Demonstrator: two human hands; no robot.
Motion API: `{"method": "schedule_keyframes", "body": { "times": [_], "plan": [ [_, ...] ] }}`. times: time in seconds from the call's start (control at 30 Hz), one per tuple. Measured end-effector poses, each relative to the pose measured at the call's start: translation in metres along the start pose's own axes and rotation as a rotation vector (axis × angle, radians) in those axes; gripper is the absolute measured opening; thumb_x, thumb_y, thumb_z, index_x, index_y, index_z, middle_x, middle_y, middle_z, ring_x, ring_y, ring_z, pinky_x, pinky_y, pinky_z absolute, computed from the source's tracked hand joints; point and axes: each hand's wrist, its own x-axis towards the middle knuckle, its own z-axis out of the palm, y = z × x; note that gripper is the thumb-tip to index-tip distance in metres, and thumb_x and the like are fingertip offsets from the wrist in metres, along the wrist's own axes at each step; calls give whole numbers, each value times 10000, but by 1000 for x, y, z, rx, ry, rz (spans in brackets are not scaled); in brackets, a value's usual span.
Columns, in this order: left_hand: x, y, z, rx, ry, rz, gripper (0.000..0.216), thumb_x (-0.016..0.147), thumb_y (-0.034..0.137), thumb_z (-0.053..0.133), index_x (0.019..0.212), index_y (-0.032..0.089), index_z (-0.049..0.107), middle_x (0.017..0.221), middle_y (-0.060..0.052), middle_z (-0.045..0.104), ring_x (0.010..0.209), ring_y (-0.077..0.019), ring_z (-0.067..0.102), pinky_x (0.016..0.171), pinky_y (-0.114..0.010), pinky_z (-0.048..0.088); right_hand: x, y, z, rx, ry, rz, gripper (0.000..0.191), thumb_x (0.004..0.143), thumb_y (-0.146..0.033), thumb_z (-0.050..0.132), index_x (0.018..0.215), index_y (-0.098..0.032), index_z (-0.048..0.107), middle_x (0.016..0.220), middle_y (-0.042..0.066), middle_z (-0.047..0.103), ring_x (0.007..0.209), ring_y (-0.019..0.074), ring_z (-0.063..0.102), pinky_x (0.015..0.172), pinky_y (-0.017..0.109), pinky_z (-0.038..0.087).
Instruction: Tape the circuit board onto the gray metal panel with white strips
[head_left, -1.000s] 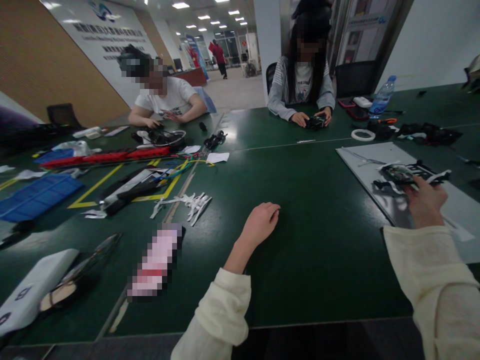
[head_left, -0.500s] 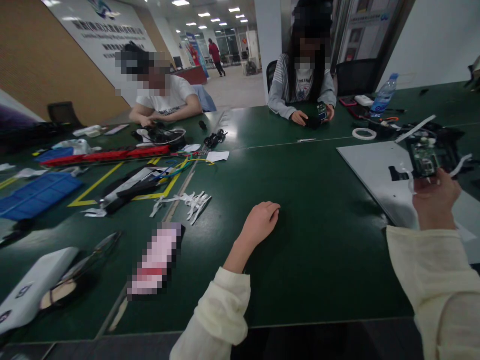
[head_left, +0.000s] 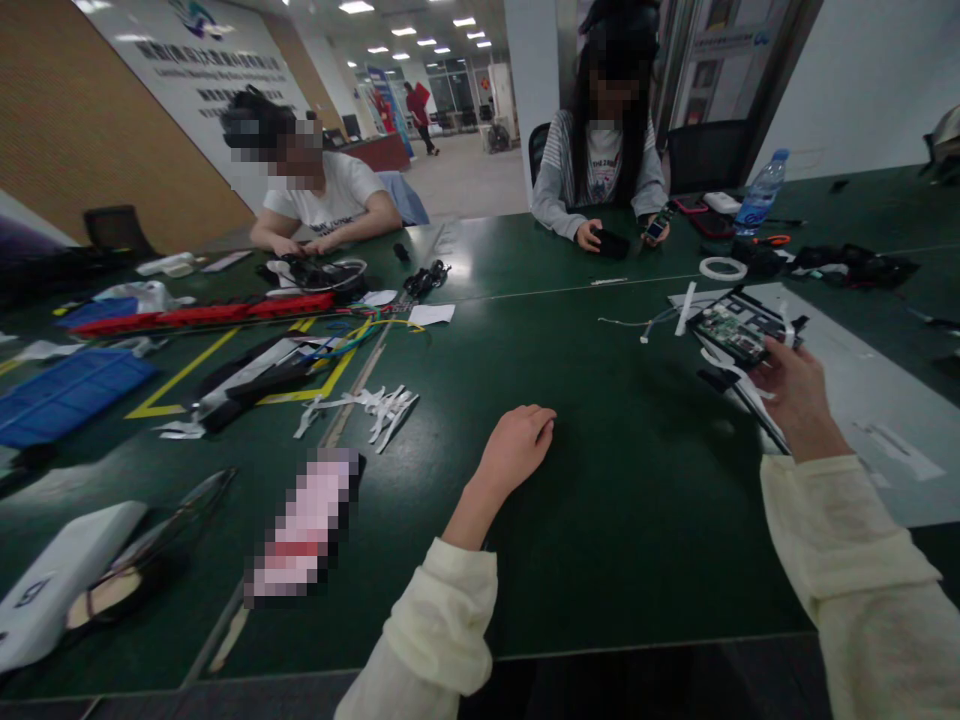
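Green table (head_left: 615, 480) fills your view, with a grey sheet (head_left: 862, 400) lying at its right. Your left hand (head_left: 517, 447) rests on the table, loosely curled and empty. Your right hand (head_left: 791, 395) grips a circuit board (head_left: 731, 330) above the sheet's left edge. Thin wires (head_left: 637, 322) trail left from it.

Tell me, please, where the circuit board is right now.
Head view, right side: the circuit board is held in the right hand, over the left edge of the grey sheet, the white tape roll beyond it.
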Motion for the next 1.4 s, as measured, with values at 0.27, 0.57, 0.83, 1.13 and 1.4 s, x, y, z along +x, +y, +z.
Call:
{"method": "schedule_keyframes", "body": {
  "times": [0.27, 0.57, 0.83, 1.13, 1.4],
  "plan": [
    [2, 0, 0, 38, 185, -56, 257, 934, 194, 424, 1133, 181, 586, 1021, -64, 653, 935, -196, 620, 856, -382, 498, -39, 16, 30, -65, -357, 175, 266, 714, -189, 689, 963, -207, 601, 821, 4, 687, 618, 115, 655, 505, 188, 529],
    [4, 0, -1, -137, 424, -185, 325, 912, 207, 485, 1237, 207, 503, 1182, -78, 606, 1088, -201, 584, 936, -396, 479, -93, 30, 53, -143, -785, 391, 272, 767, -214, 681, 1020, -231, 582, 935, -1, 701, 762, 123, 684, 619, 203, 566],
    [7, -15, 3, -746, 346, -443, 411, 901, 327, 512, 1288, 208, 443, 1064, -87, 689, 976, -207, 664, 851, -370, 528, -115, 35, 61, -120, -911, 488, 277, 784, -222, 678, 1039, -235, 573, 925, -13, 687, 778, 109, 674, 664, 206, 563],
    [6, -20, 0, -1117, 278, -621, 417, 749, 325, 706, 1115, 155, 599, 914, -94, 735, 845, -202, 701, 757, -312, 547, -120, 38, 62, -117, -908, 508, 328, 776, -212, 679, 1079, -247, 558, 954, -14, 688, 767, 104, 673, 642, 206, 560],
    [7, -16, -1, -1150, 324, -616, 267, 677, 324, 756, 852, 146, 662, 814, -63, 736, 777, -186, 702, 760, -309, 543, -121, 41, 62, -126, -906, 520, 346, 769, -216, 686, 1087, -243, 553, 905, -21, 692, 751, 99, 675, 639, 201, 559]
  ]
}}
